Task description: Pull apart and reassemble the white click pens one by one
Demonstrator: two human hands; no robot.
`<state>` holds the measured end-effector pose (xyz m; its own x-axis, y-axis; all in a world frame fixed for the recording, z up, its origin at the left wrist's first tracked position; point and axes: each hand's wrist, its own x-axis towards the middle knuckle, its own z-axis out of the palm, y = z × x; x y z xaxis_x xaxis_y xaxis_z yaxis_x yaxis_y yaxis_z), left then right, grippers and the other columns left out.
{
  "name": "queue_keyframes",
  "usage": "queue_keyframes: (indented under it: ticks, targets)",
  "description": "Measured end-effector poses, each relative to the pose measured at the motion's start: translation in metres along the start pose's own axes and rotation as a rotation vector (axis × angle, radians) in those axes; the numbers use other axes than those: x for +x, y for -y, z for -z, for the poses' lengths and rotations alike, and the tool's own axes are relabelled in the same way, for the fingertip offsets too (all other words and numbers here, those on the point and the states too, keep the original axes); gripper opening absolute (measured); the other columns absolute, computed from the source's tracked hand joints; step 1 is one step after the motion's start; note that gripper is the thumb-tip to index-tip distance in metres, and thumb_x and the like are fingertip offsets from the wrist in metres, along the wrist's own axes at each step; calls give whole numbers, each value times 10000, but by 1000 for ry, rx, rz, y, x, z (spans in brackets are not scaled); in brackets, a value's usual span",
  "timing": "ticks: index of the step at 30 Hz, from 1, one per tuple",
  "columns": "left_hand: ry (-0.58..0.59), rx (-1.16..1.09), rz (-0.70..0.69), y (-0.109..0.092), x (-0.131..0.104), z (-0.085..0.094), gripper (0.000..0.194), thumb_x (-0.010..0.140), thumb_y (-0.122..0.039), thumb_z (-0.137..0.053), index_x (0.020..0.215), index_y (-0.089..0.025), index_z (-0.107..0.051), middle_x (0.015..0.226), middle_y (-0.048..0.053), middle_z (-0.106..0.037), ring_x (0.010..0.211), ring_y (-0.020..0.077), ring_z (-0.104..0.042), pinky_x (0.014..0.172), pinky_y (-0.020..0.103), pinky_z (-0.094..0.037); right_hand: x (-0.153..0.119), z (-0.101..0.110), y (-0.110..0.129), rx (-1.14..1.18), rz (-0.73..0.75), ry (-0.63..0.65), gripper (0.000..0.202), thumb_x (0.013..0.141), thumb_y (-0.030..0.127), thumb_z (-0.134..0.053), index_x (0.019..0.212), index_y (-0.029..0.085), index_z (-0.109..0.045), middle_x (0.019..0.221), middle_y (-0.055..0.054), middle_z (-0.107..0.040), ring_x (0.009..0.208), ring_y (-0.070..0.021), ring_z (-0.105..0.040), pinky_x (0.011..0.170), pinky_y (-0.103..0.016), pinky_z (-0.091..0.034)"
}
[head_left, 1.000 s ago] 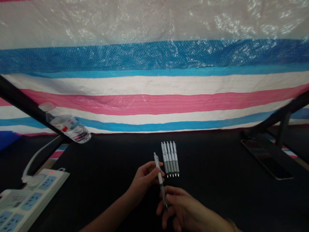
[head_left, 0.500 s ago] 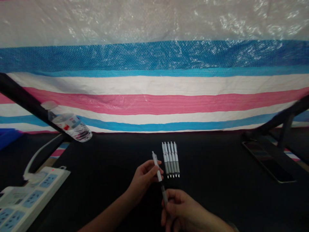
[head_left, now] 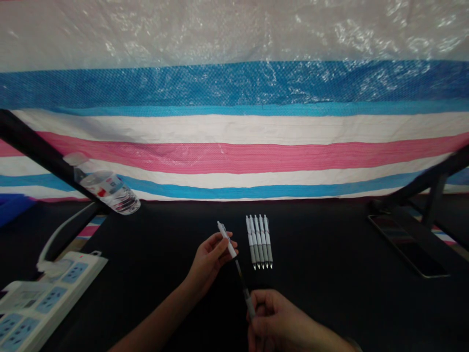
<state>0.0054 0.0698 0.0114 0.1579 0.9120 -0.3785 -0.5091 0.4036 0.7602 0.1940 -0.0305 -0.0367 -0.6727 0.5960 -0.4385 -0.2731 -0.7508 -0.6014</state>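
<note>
My left hand [head_left: 212,259] pinches the white upper barrel of a pen [head_left: 227,240], which has a clip and a push button at its far end. Below it, my right hand [head_left: 273,318] is closed around the pen's grey grip section [head_left: 250,304]. Between the two parts shows a thin refill [head_left: 239,272], coming out of the grip section and reaching up to the white barrel's lower end. Just right of my left hand, several white and grey pens [head_left: 259,242] lie side by side on the black table, tips toward me.
A power strip [head_left: 47,303] with a plugged-in cable lies at the left. A water bottle [head_left: 110,190] leans by a black bar at the back left. A phone [head_left: 406,244] rests at the right. Striped plastic sheeting [head_left: 234,156] hangs behind the black table [head_left: 176,230].
My left hand has moved up and left with the white barrel, widening the gap to the grip section and exposing the refill. My right hand has stayed nearly in place.
</note>
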Motion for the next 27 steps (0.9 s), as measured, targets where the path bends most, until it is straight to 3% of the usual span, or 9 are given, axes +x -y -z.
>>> queue_keyframes:
  ticks: [5,9,12,16,19,23,27]
  targets:
    - [111,96,63,12,-11,-4,447,628,-398,-973,901,-120,-754,746,64,-786,649,167,-736,646,250,-586,0,-4,7,32,30,3,489,704,444,-879,896,195,-504,637,-5,-721,419,-96,-618,405,-148,-417]
    - [256,186,98,22,-20,-5,370,732,-417,-908,888,-129,-735,757,72,-787,648,173,-739,617,247,-570,-2,-7,13,12,29,-35,504,710,451,-876,938,197,-506,634,28,-700,379,-69,-556,358,-139,-323]
    - [297,202,88,22,-22,-5,330,783,-401,-874,914,-135,-728,789,70,-788,683,174,-745,648,252,-571,-1,-6,12,32,33,-46,509,718,482,-875,925,196,-510,616,33,-689,342,-56,-503,332,-148,-267]
    - [346,164,107,19,-22,-4,327,795,-401,-862,925,-135,-724,814,74,-782,718,189,-753,684,274,-582,1,-5,7,112,38,-37,521,742,569,-845,900,174,-543,607,-2,-705,319,-57,-482,338,-170,-288]
    - [339,114,130,19,-21,-5,335,770,-397,-881,910,-138,-722,794,67,-773,712,196,-752,668,275,-581,2,-7,9,153,49,-15,542,787,634,-777,898,141,-579,678,-67,-746,346,-79,-544,345,-180,-309]
    - [252,78,111,17,-21,-7,351,734,-383,-912,916,-147,-726,798,56,-771,732,195,-749,694,283,-587,-1,-10,14,152,24,-34,555,856,653,-680,1061,152,-557,845,-116,-798,390,-119,-628,316,-163,-312]
    - [197,69,101,14,-20,-8,384,714,-391,-925,941,-149,-732,807,59,-773,745,200,-750,700,284,-584,1,-5,9,119,64,-42,550,788,628,-789,970,198,-498,661,-38,-759,299,-80,-525,290,-141,-255]
